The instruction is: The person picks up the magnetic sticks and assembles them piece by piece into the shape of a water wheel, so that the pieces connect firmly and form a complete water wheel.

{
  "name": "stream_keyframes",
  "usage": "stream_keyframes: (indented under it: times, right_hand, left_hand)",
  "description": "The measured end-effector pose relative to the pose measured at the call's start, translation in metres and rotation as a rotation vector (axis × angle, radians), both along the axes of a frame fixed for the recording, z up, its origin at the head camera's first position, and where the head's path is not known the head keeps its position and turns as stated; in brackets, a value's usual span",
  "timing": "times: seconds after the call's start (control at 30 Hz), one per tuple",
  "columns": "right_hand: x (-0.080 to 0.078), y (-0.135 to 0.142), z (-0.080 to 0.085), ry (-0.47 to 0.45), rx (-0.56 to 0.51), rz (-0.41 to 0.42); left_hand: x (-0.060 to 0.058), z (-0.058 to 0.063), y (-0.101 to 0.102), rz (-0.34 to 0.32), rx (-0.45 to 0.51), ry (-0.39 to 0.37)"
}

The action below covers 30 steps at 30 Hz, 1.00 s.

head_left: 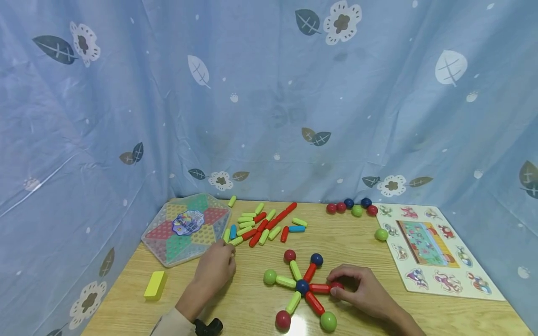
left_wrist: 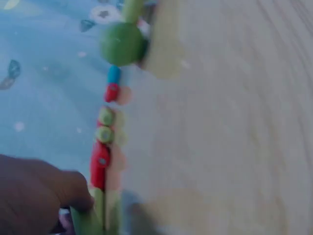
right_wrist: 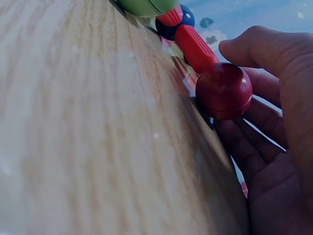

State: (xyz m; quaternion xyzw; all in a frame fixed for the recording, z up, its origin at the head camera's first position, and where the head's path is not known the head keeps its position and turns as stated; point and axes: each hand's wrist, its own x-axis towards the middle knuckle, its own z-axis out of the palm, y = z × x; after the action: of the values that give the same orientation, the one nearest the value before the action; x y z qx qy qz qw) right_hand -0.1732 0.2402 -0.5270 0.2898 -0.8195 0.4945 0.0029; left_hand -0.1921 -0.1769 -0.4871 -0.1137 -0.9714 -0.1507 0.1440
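In the head view, a star-shaped toy lies on the table, made of a dark blue centre ball [head_left: 302, 287], red and yellow-green rods, and outer balls. My right hand [head_left: 363, 290] curls its thumb and fingers round a red ball [right_wrist: 224, 91] at the end of a red rod [head_left: 320, 289]. My left hand [head_left: 215, 267] is at the near left edge of a loose rod pile. Its fingertips pinch a yellow-green rod [left_wrist: 85, 221], blurred and partly hidden in the left wrist view. Red rods [left_wrist: 99, 161] lie just beyond.
A hexagonal board [head_left: 218, 203] lies left of the rods, with a yellow block [head_left: 155, 285] in front. Several loose balls [head_left: 357, 211] sit at the back right, beside a picture puzzle board [head_left: 424, 280]. A patterned blue curtain [head_left: 269, 102] hangs behind the table.
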Motion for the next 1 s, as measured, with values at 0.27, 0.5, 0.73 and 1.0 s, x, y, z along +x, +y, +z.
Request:
stream_keyframes:
  times: [0.27, 0.5, 0.73, 1.0]
  right_hand:
    - [0.0, 0.0, 0.003, 0.001, 0.017, 0.018]
    - [0.001, -0.001, 0.002, 0.007, 0.062, 0.068]
    - [0.002, -0.002, 0.003, -0.009, 0.069, 0.056]
    - [0.001, -0.002, 0.001, -0.002, 0.069, 0.037]
  left_hand:
    - [-0.006, 0.009, 0.027, -0.06, 0.875, -0.293]
    - [-0.016, -0.016, 0.063, -0.111, 1.061, -0.421]
    - [-0.017, -0.022, 0.071, -0.185, 0.865, -0.413]
    - [-0.016, -0.016, 0.07, -0.275, 0.713, -0.473]
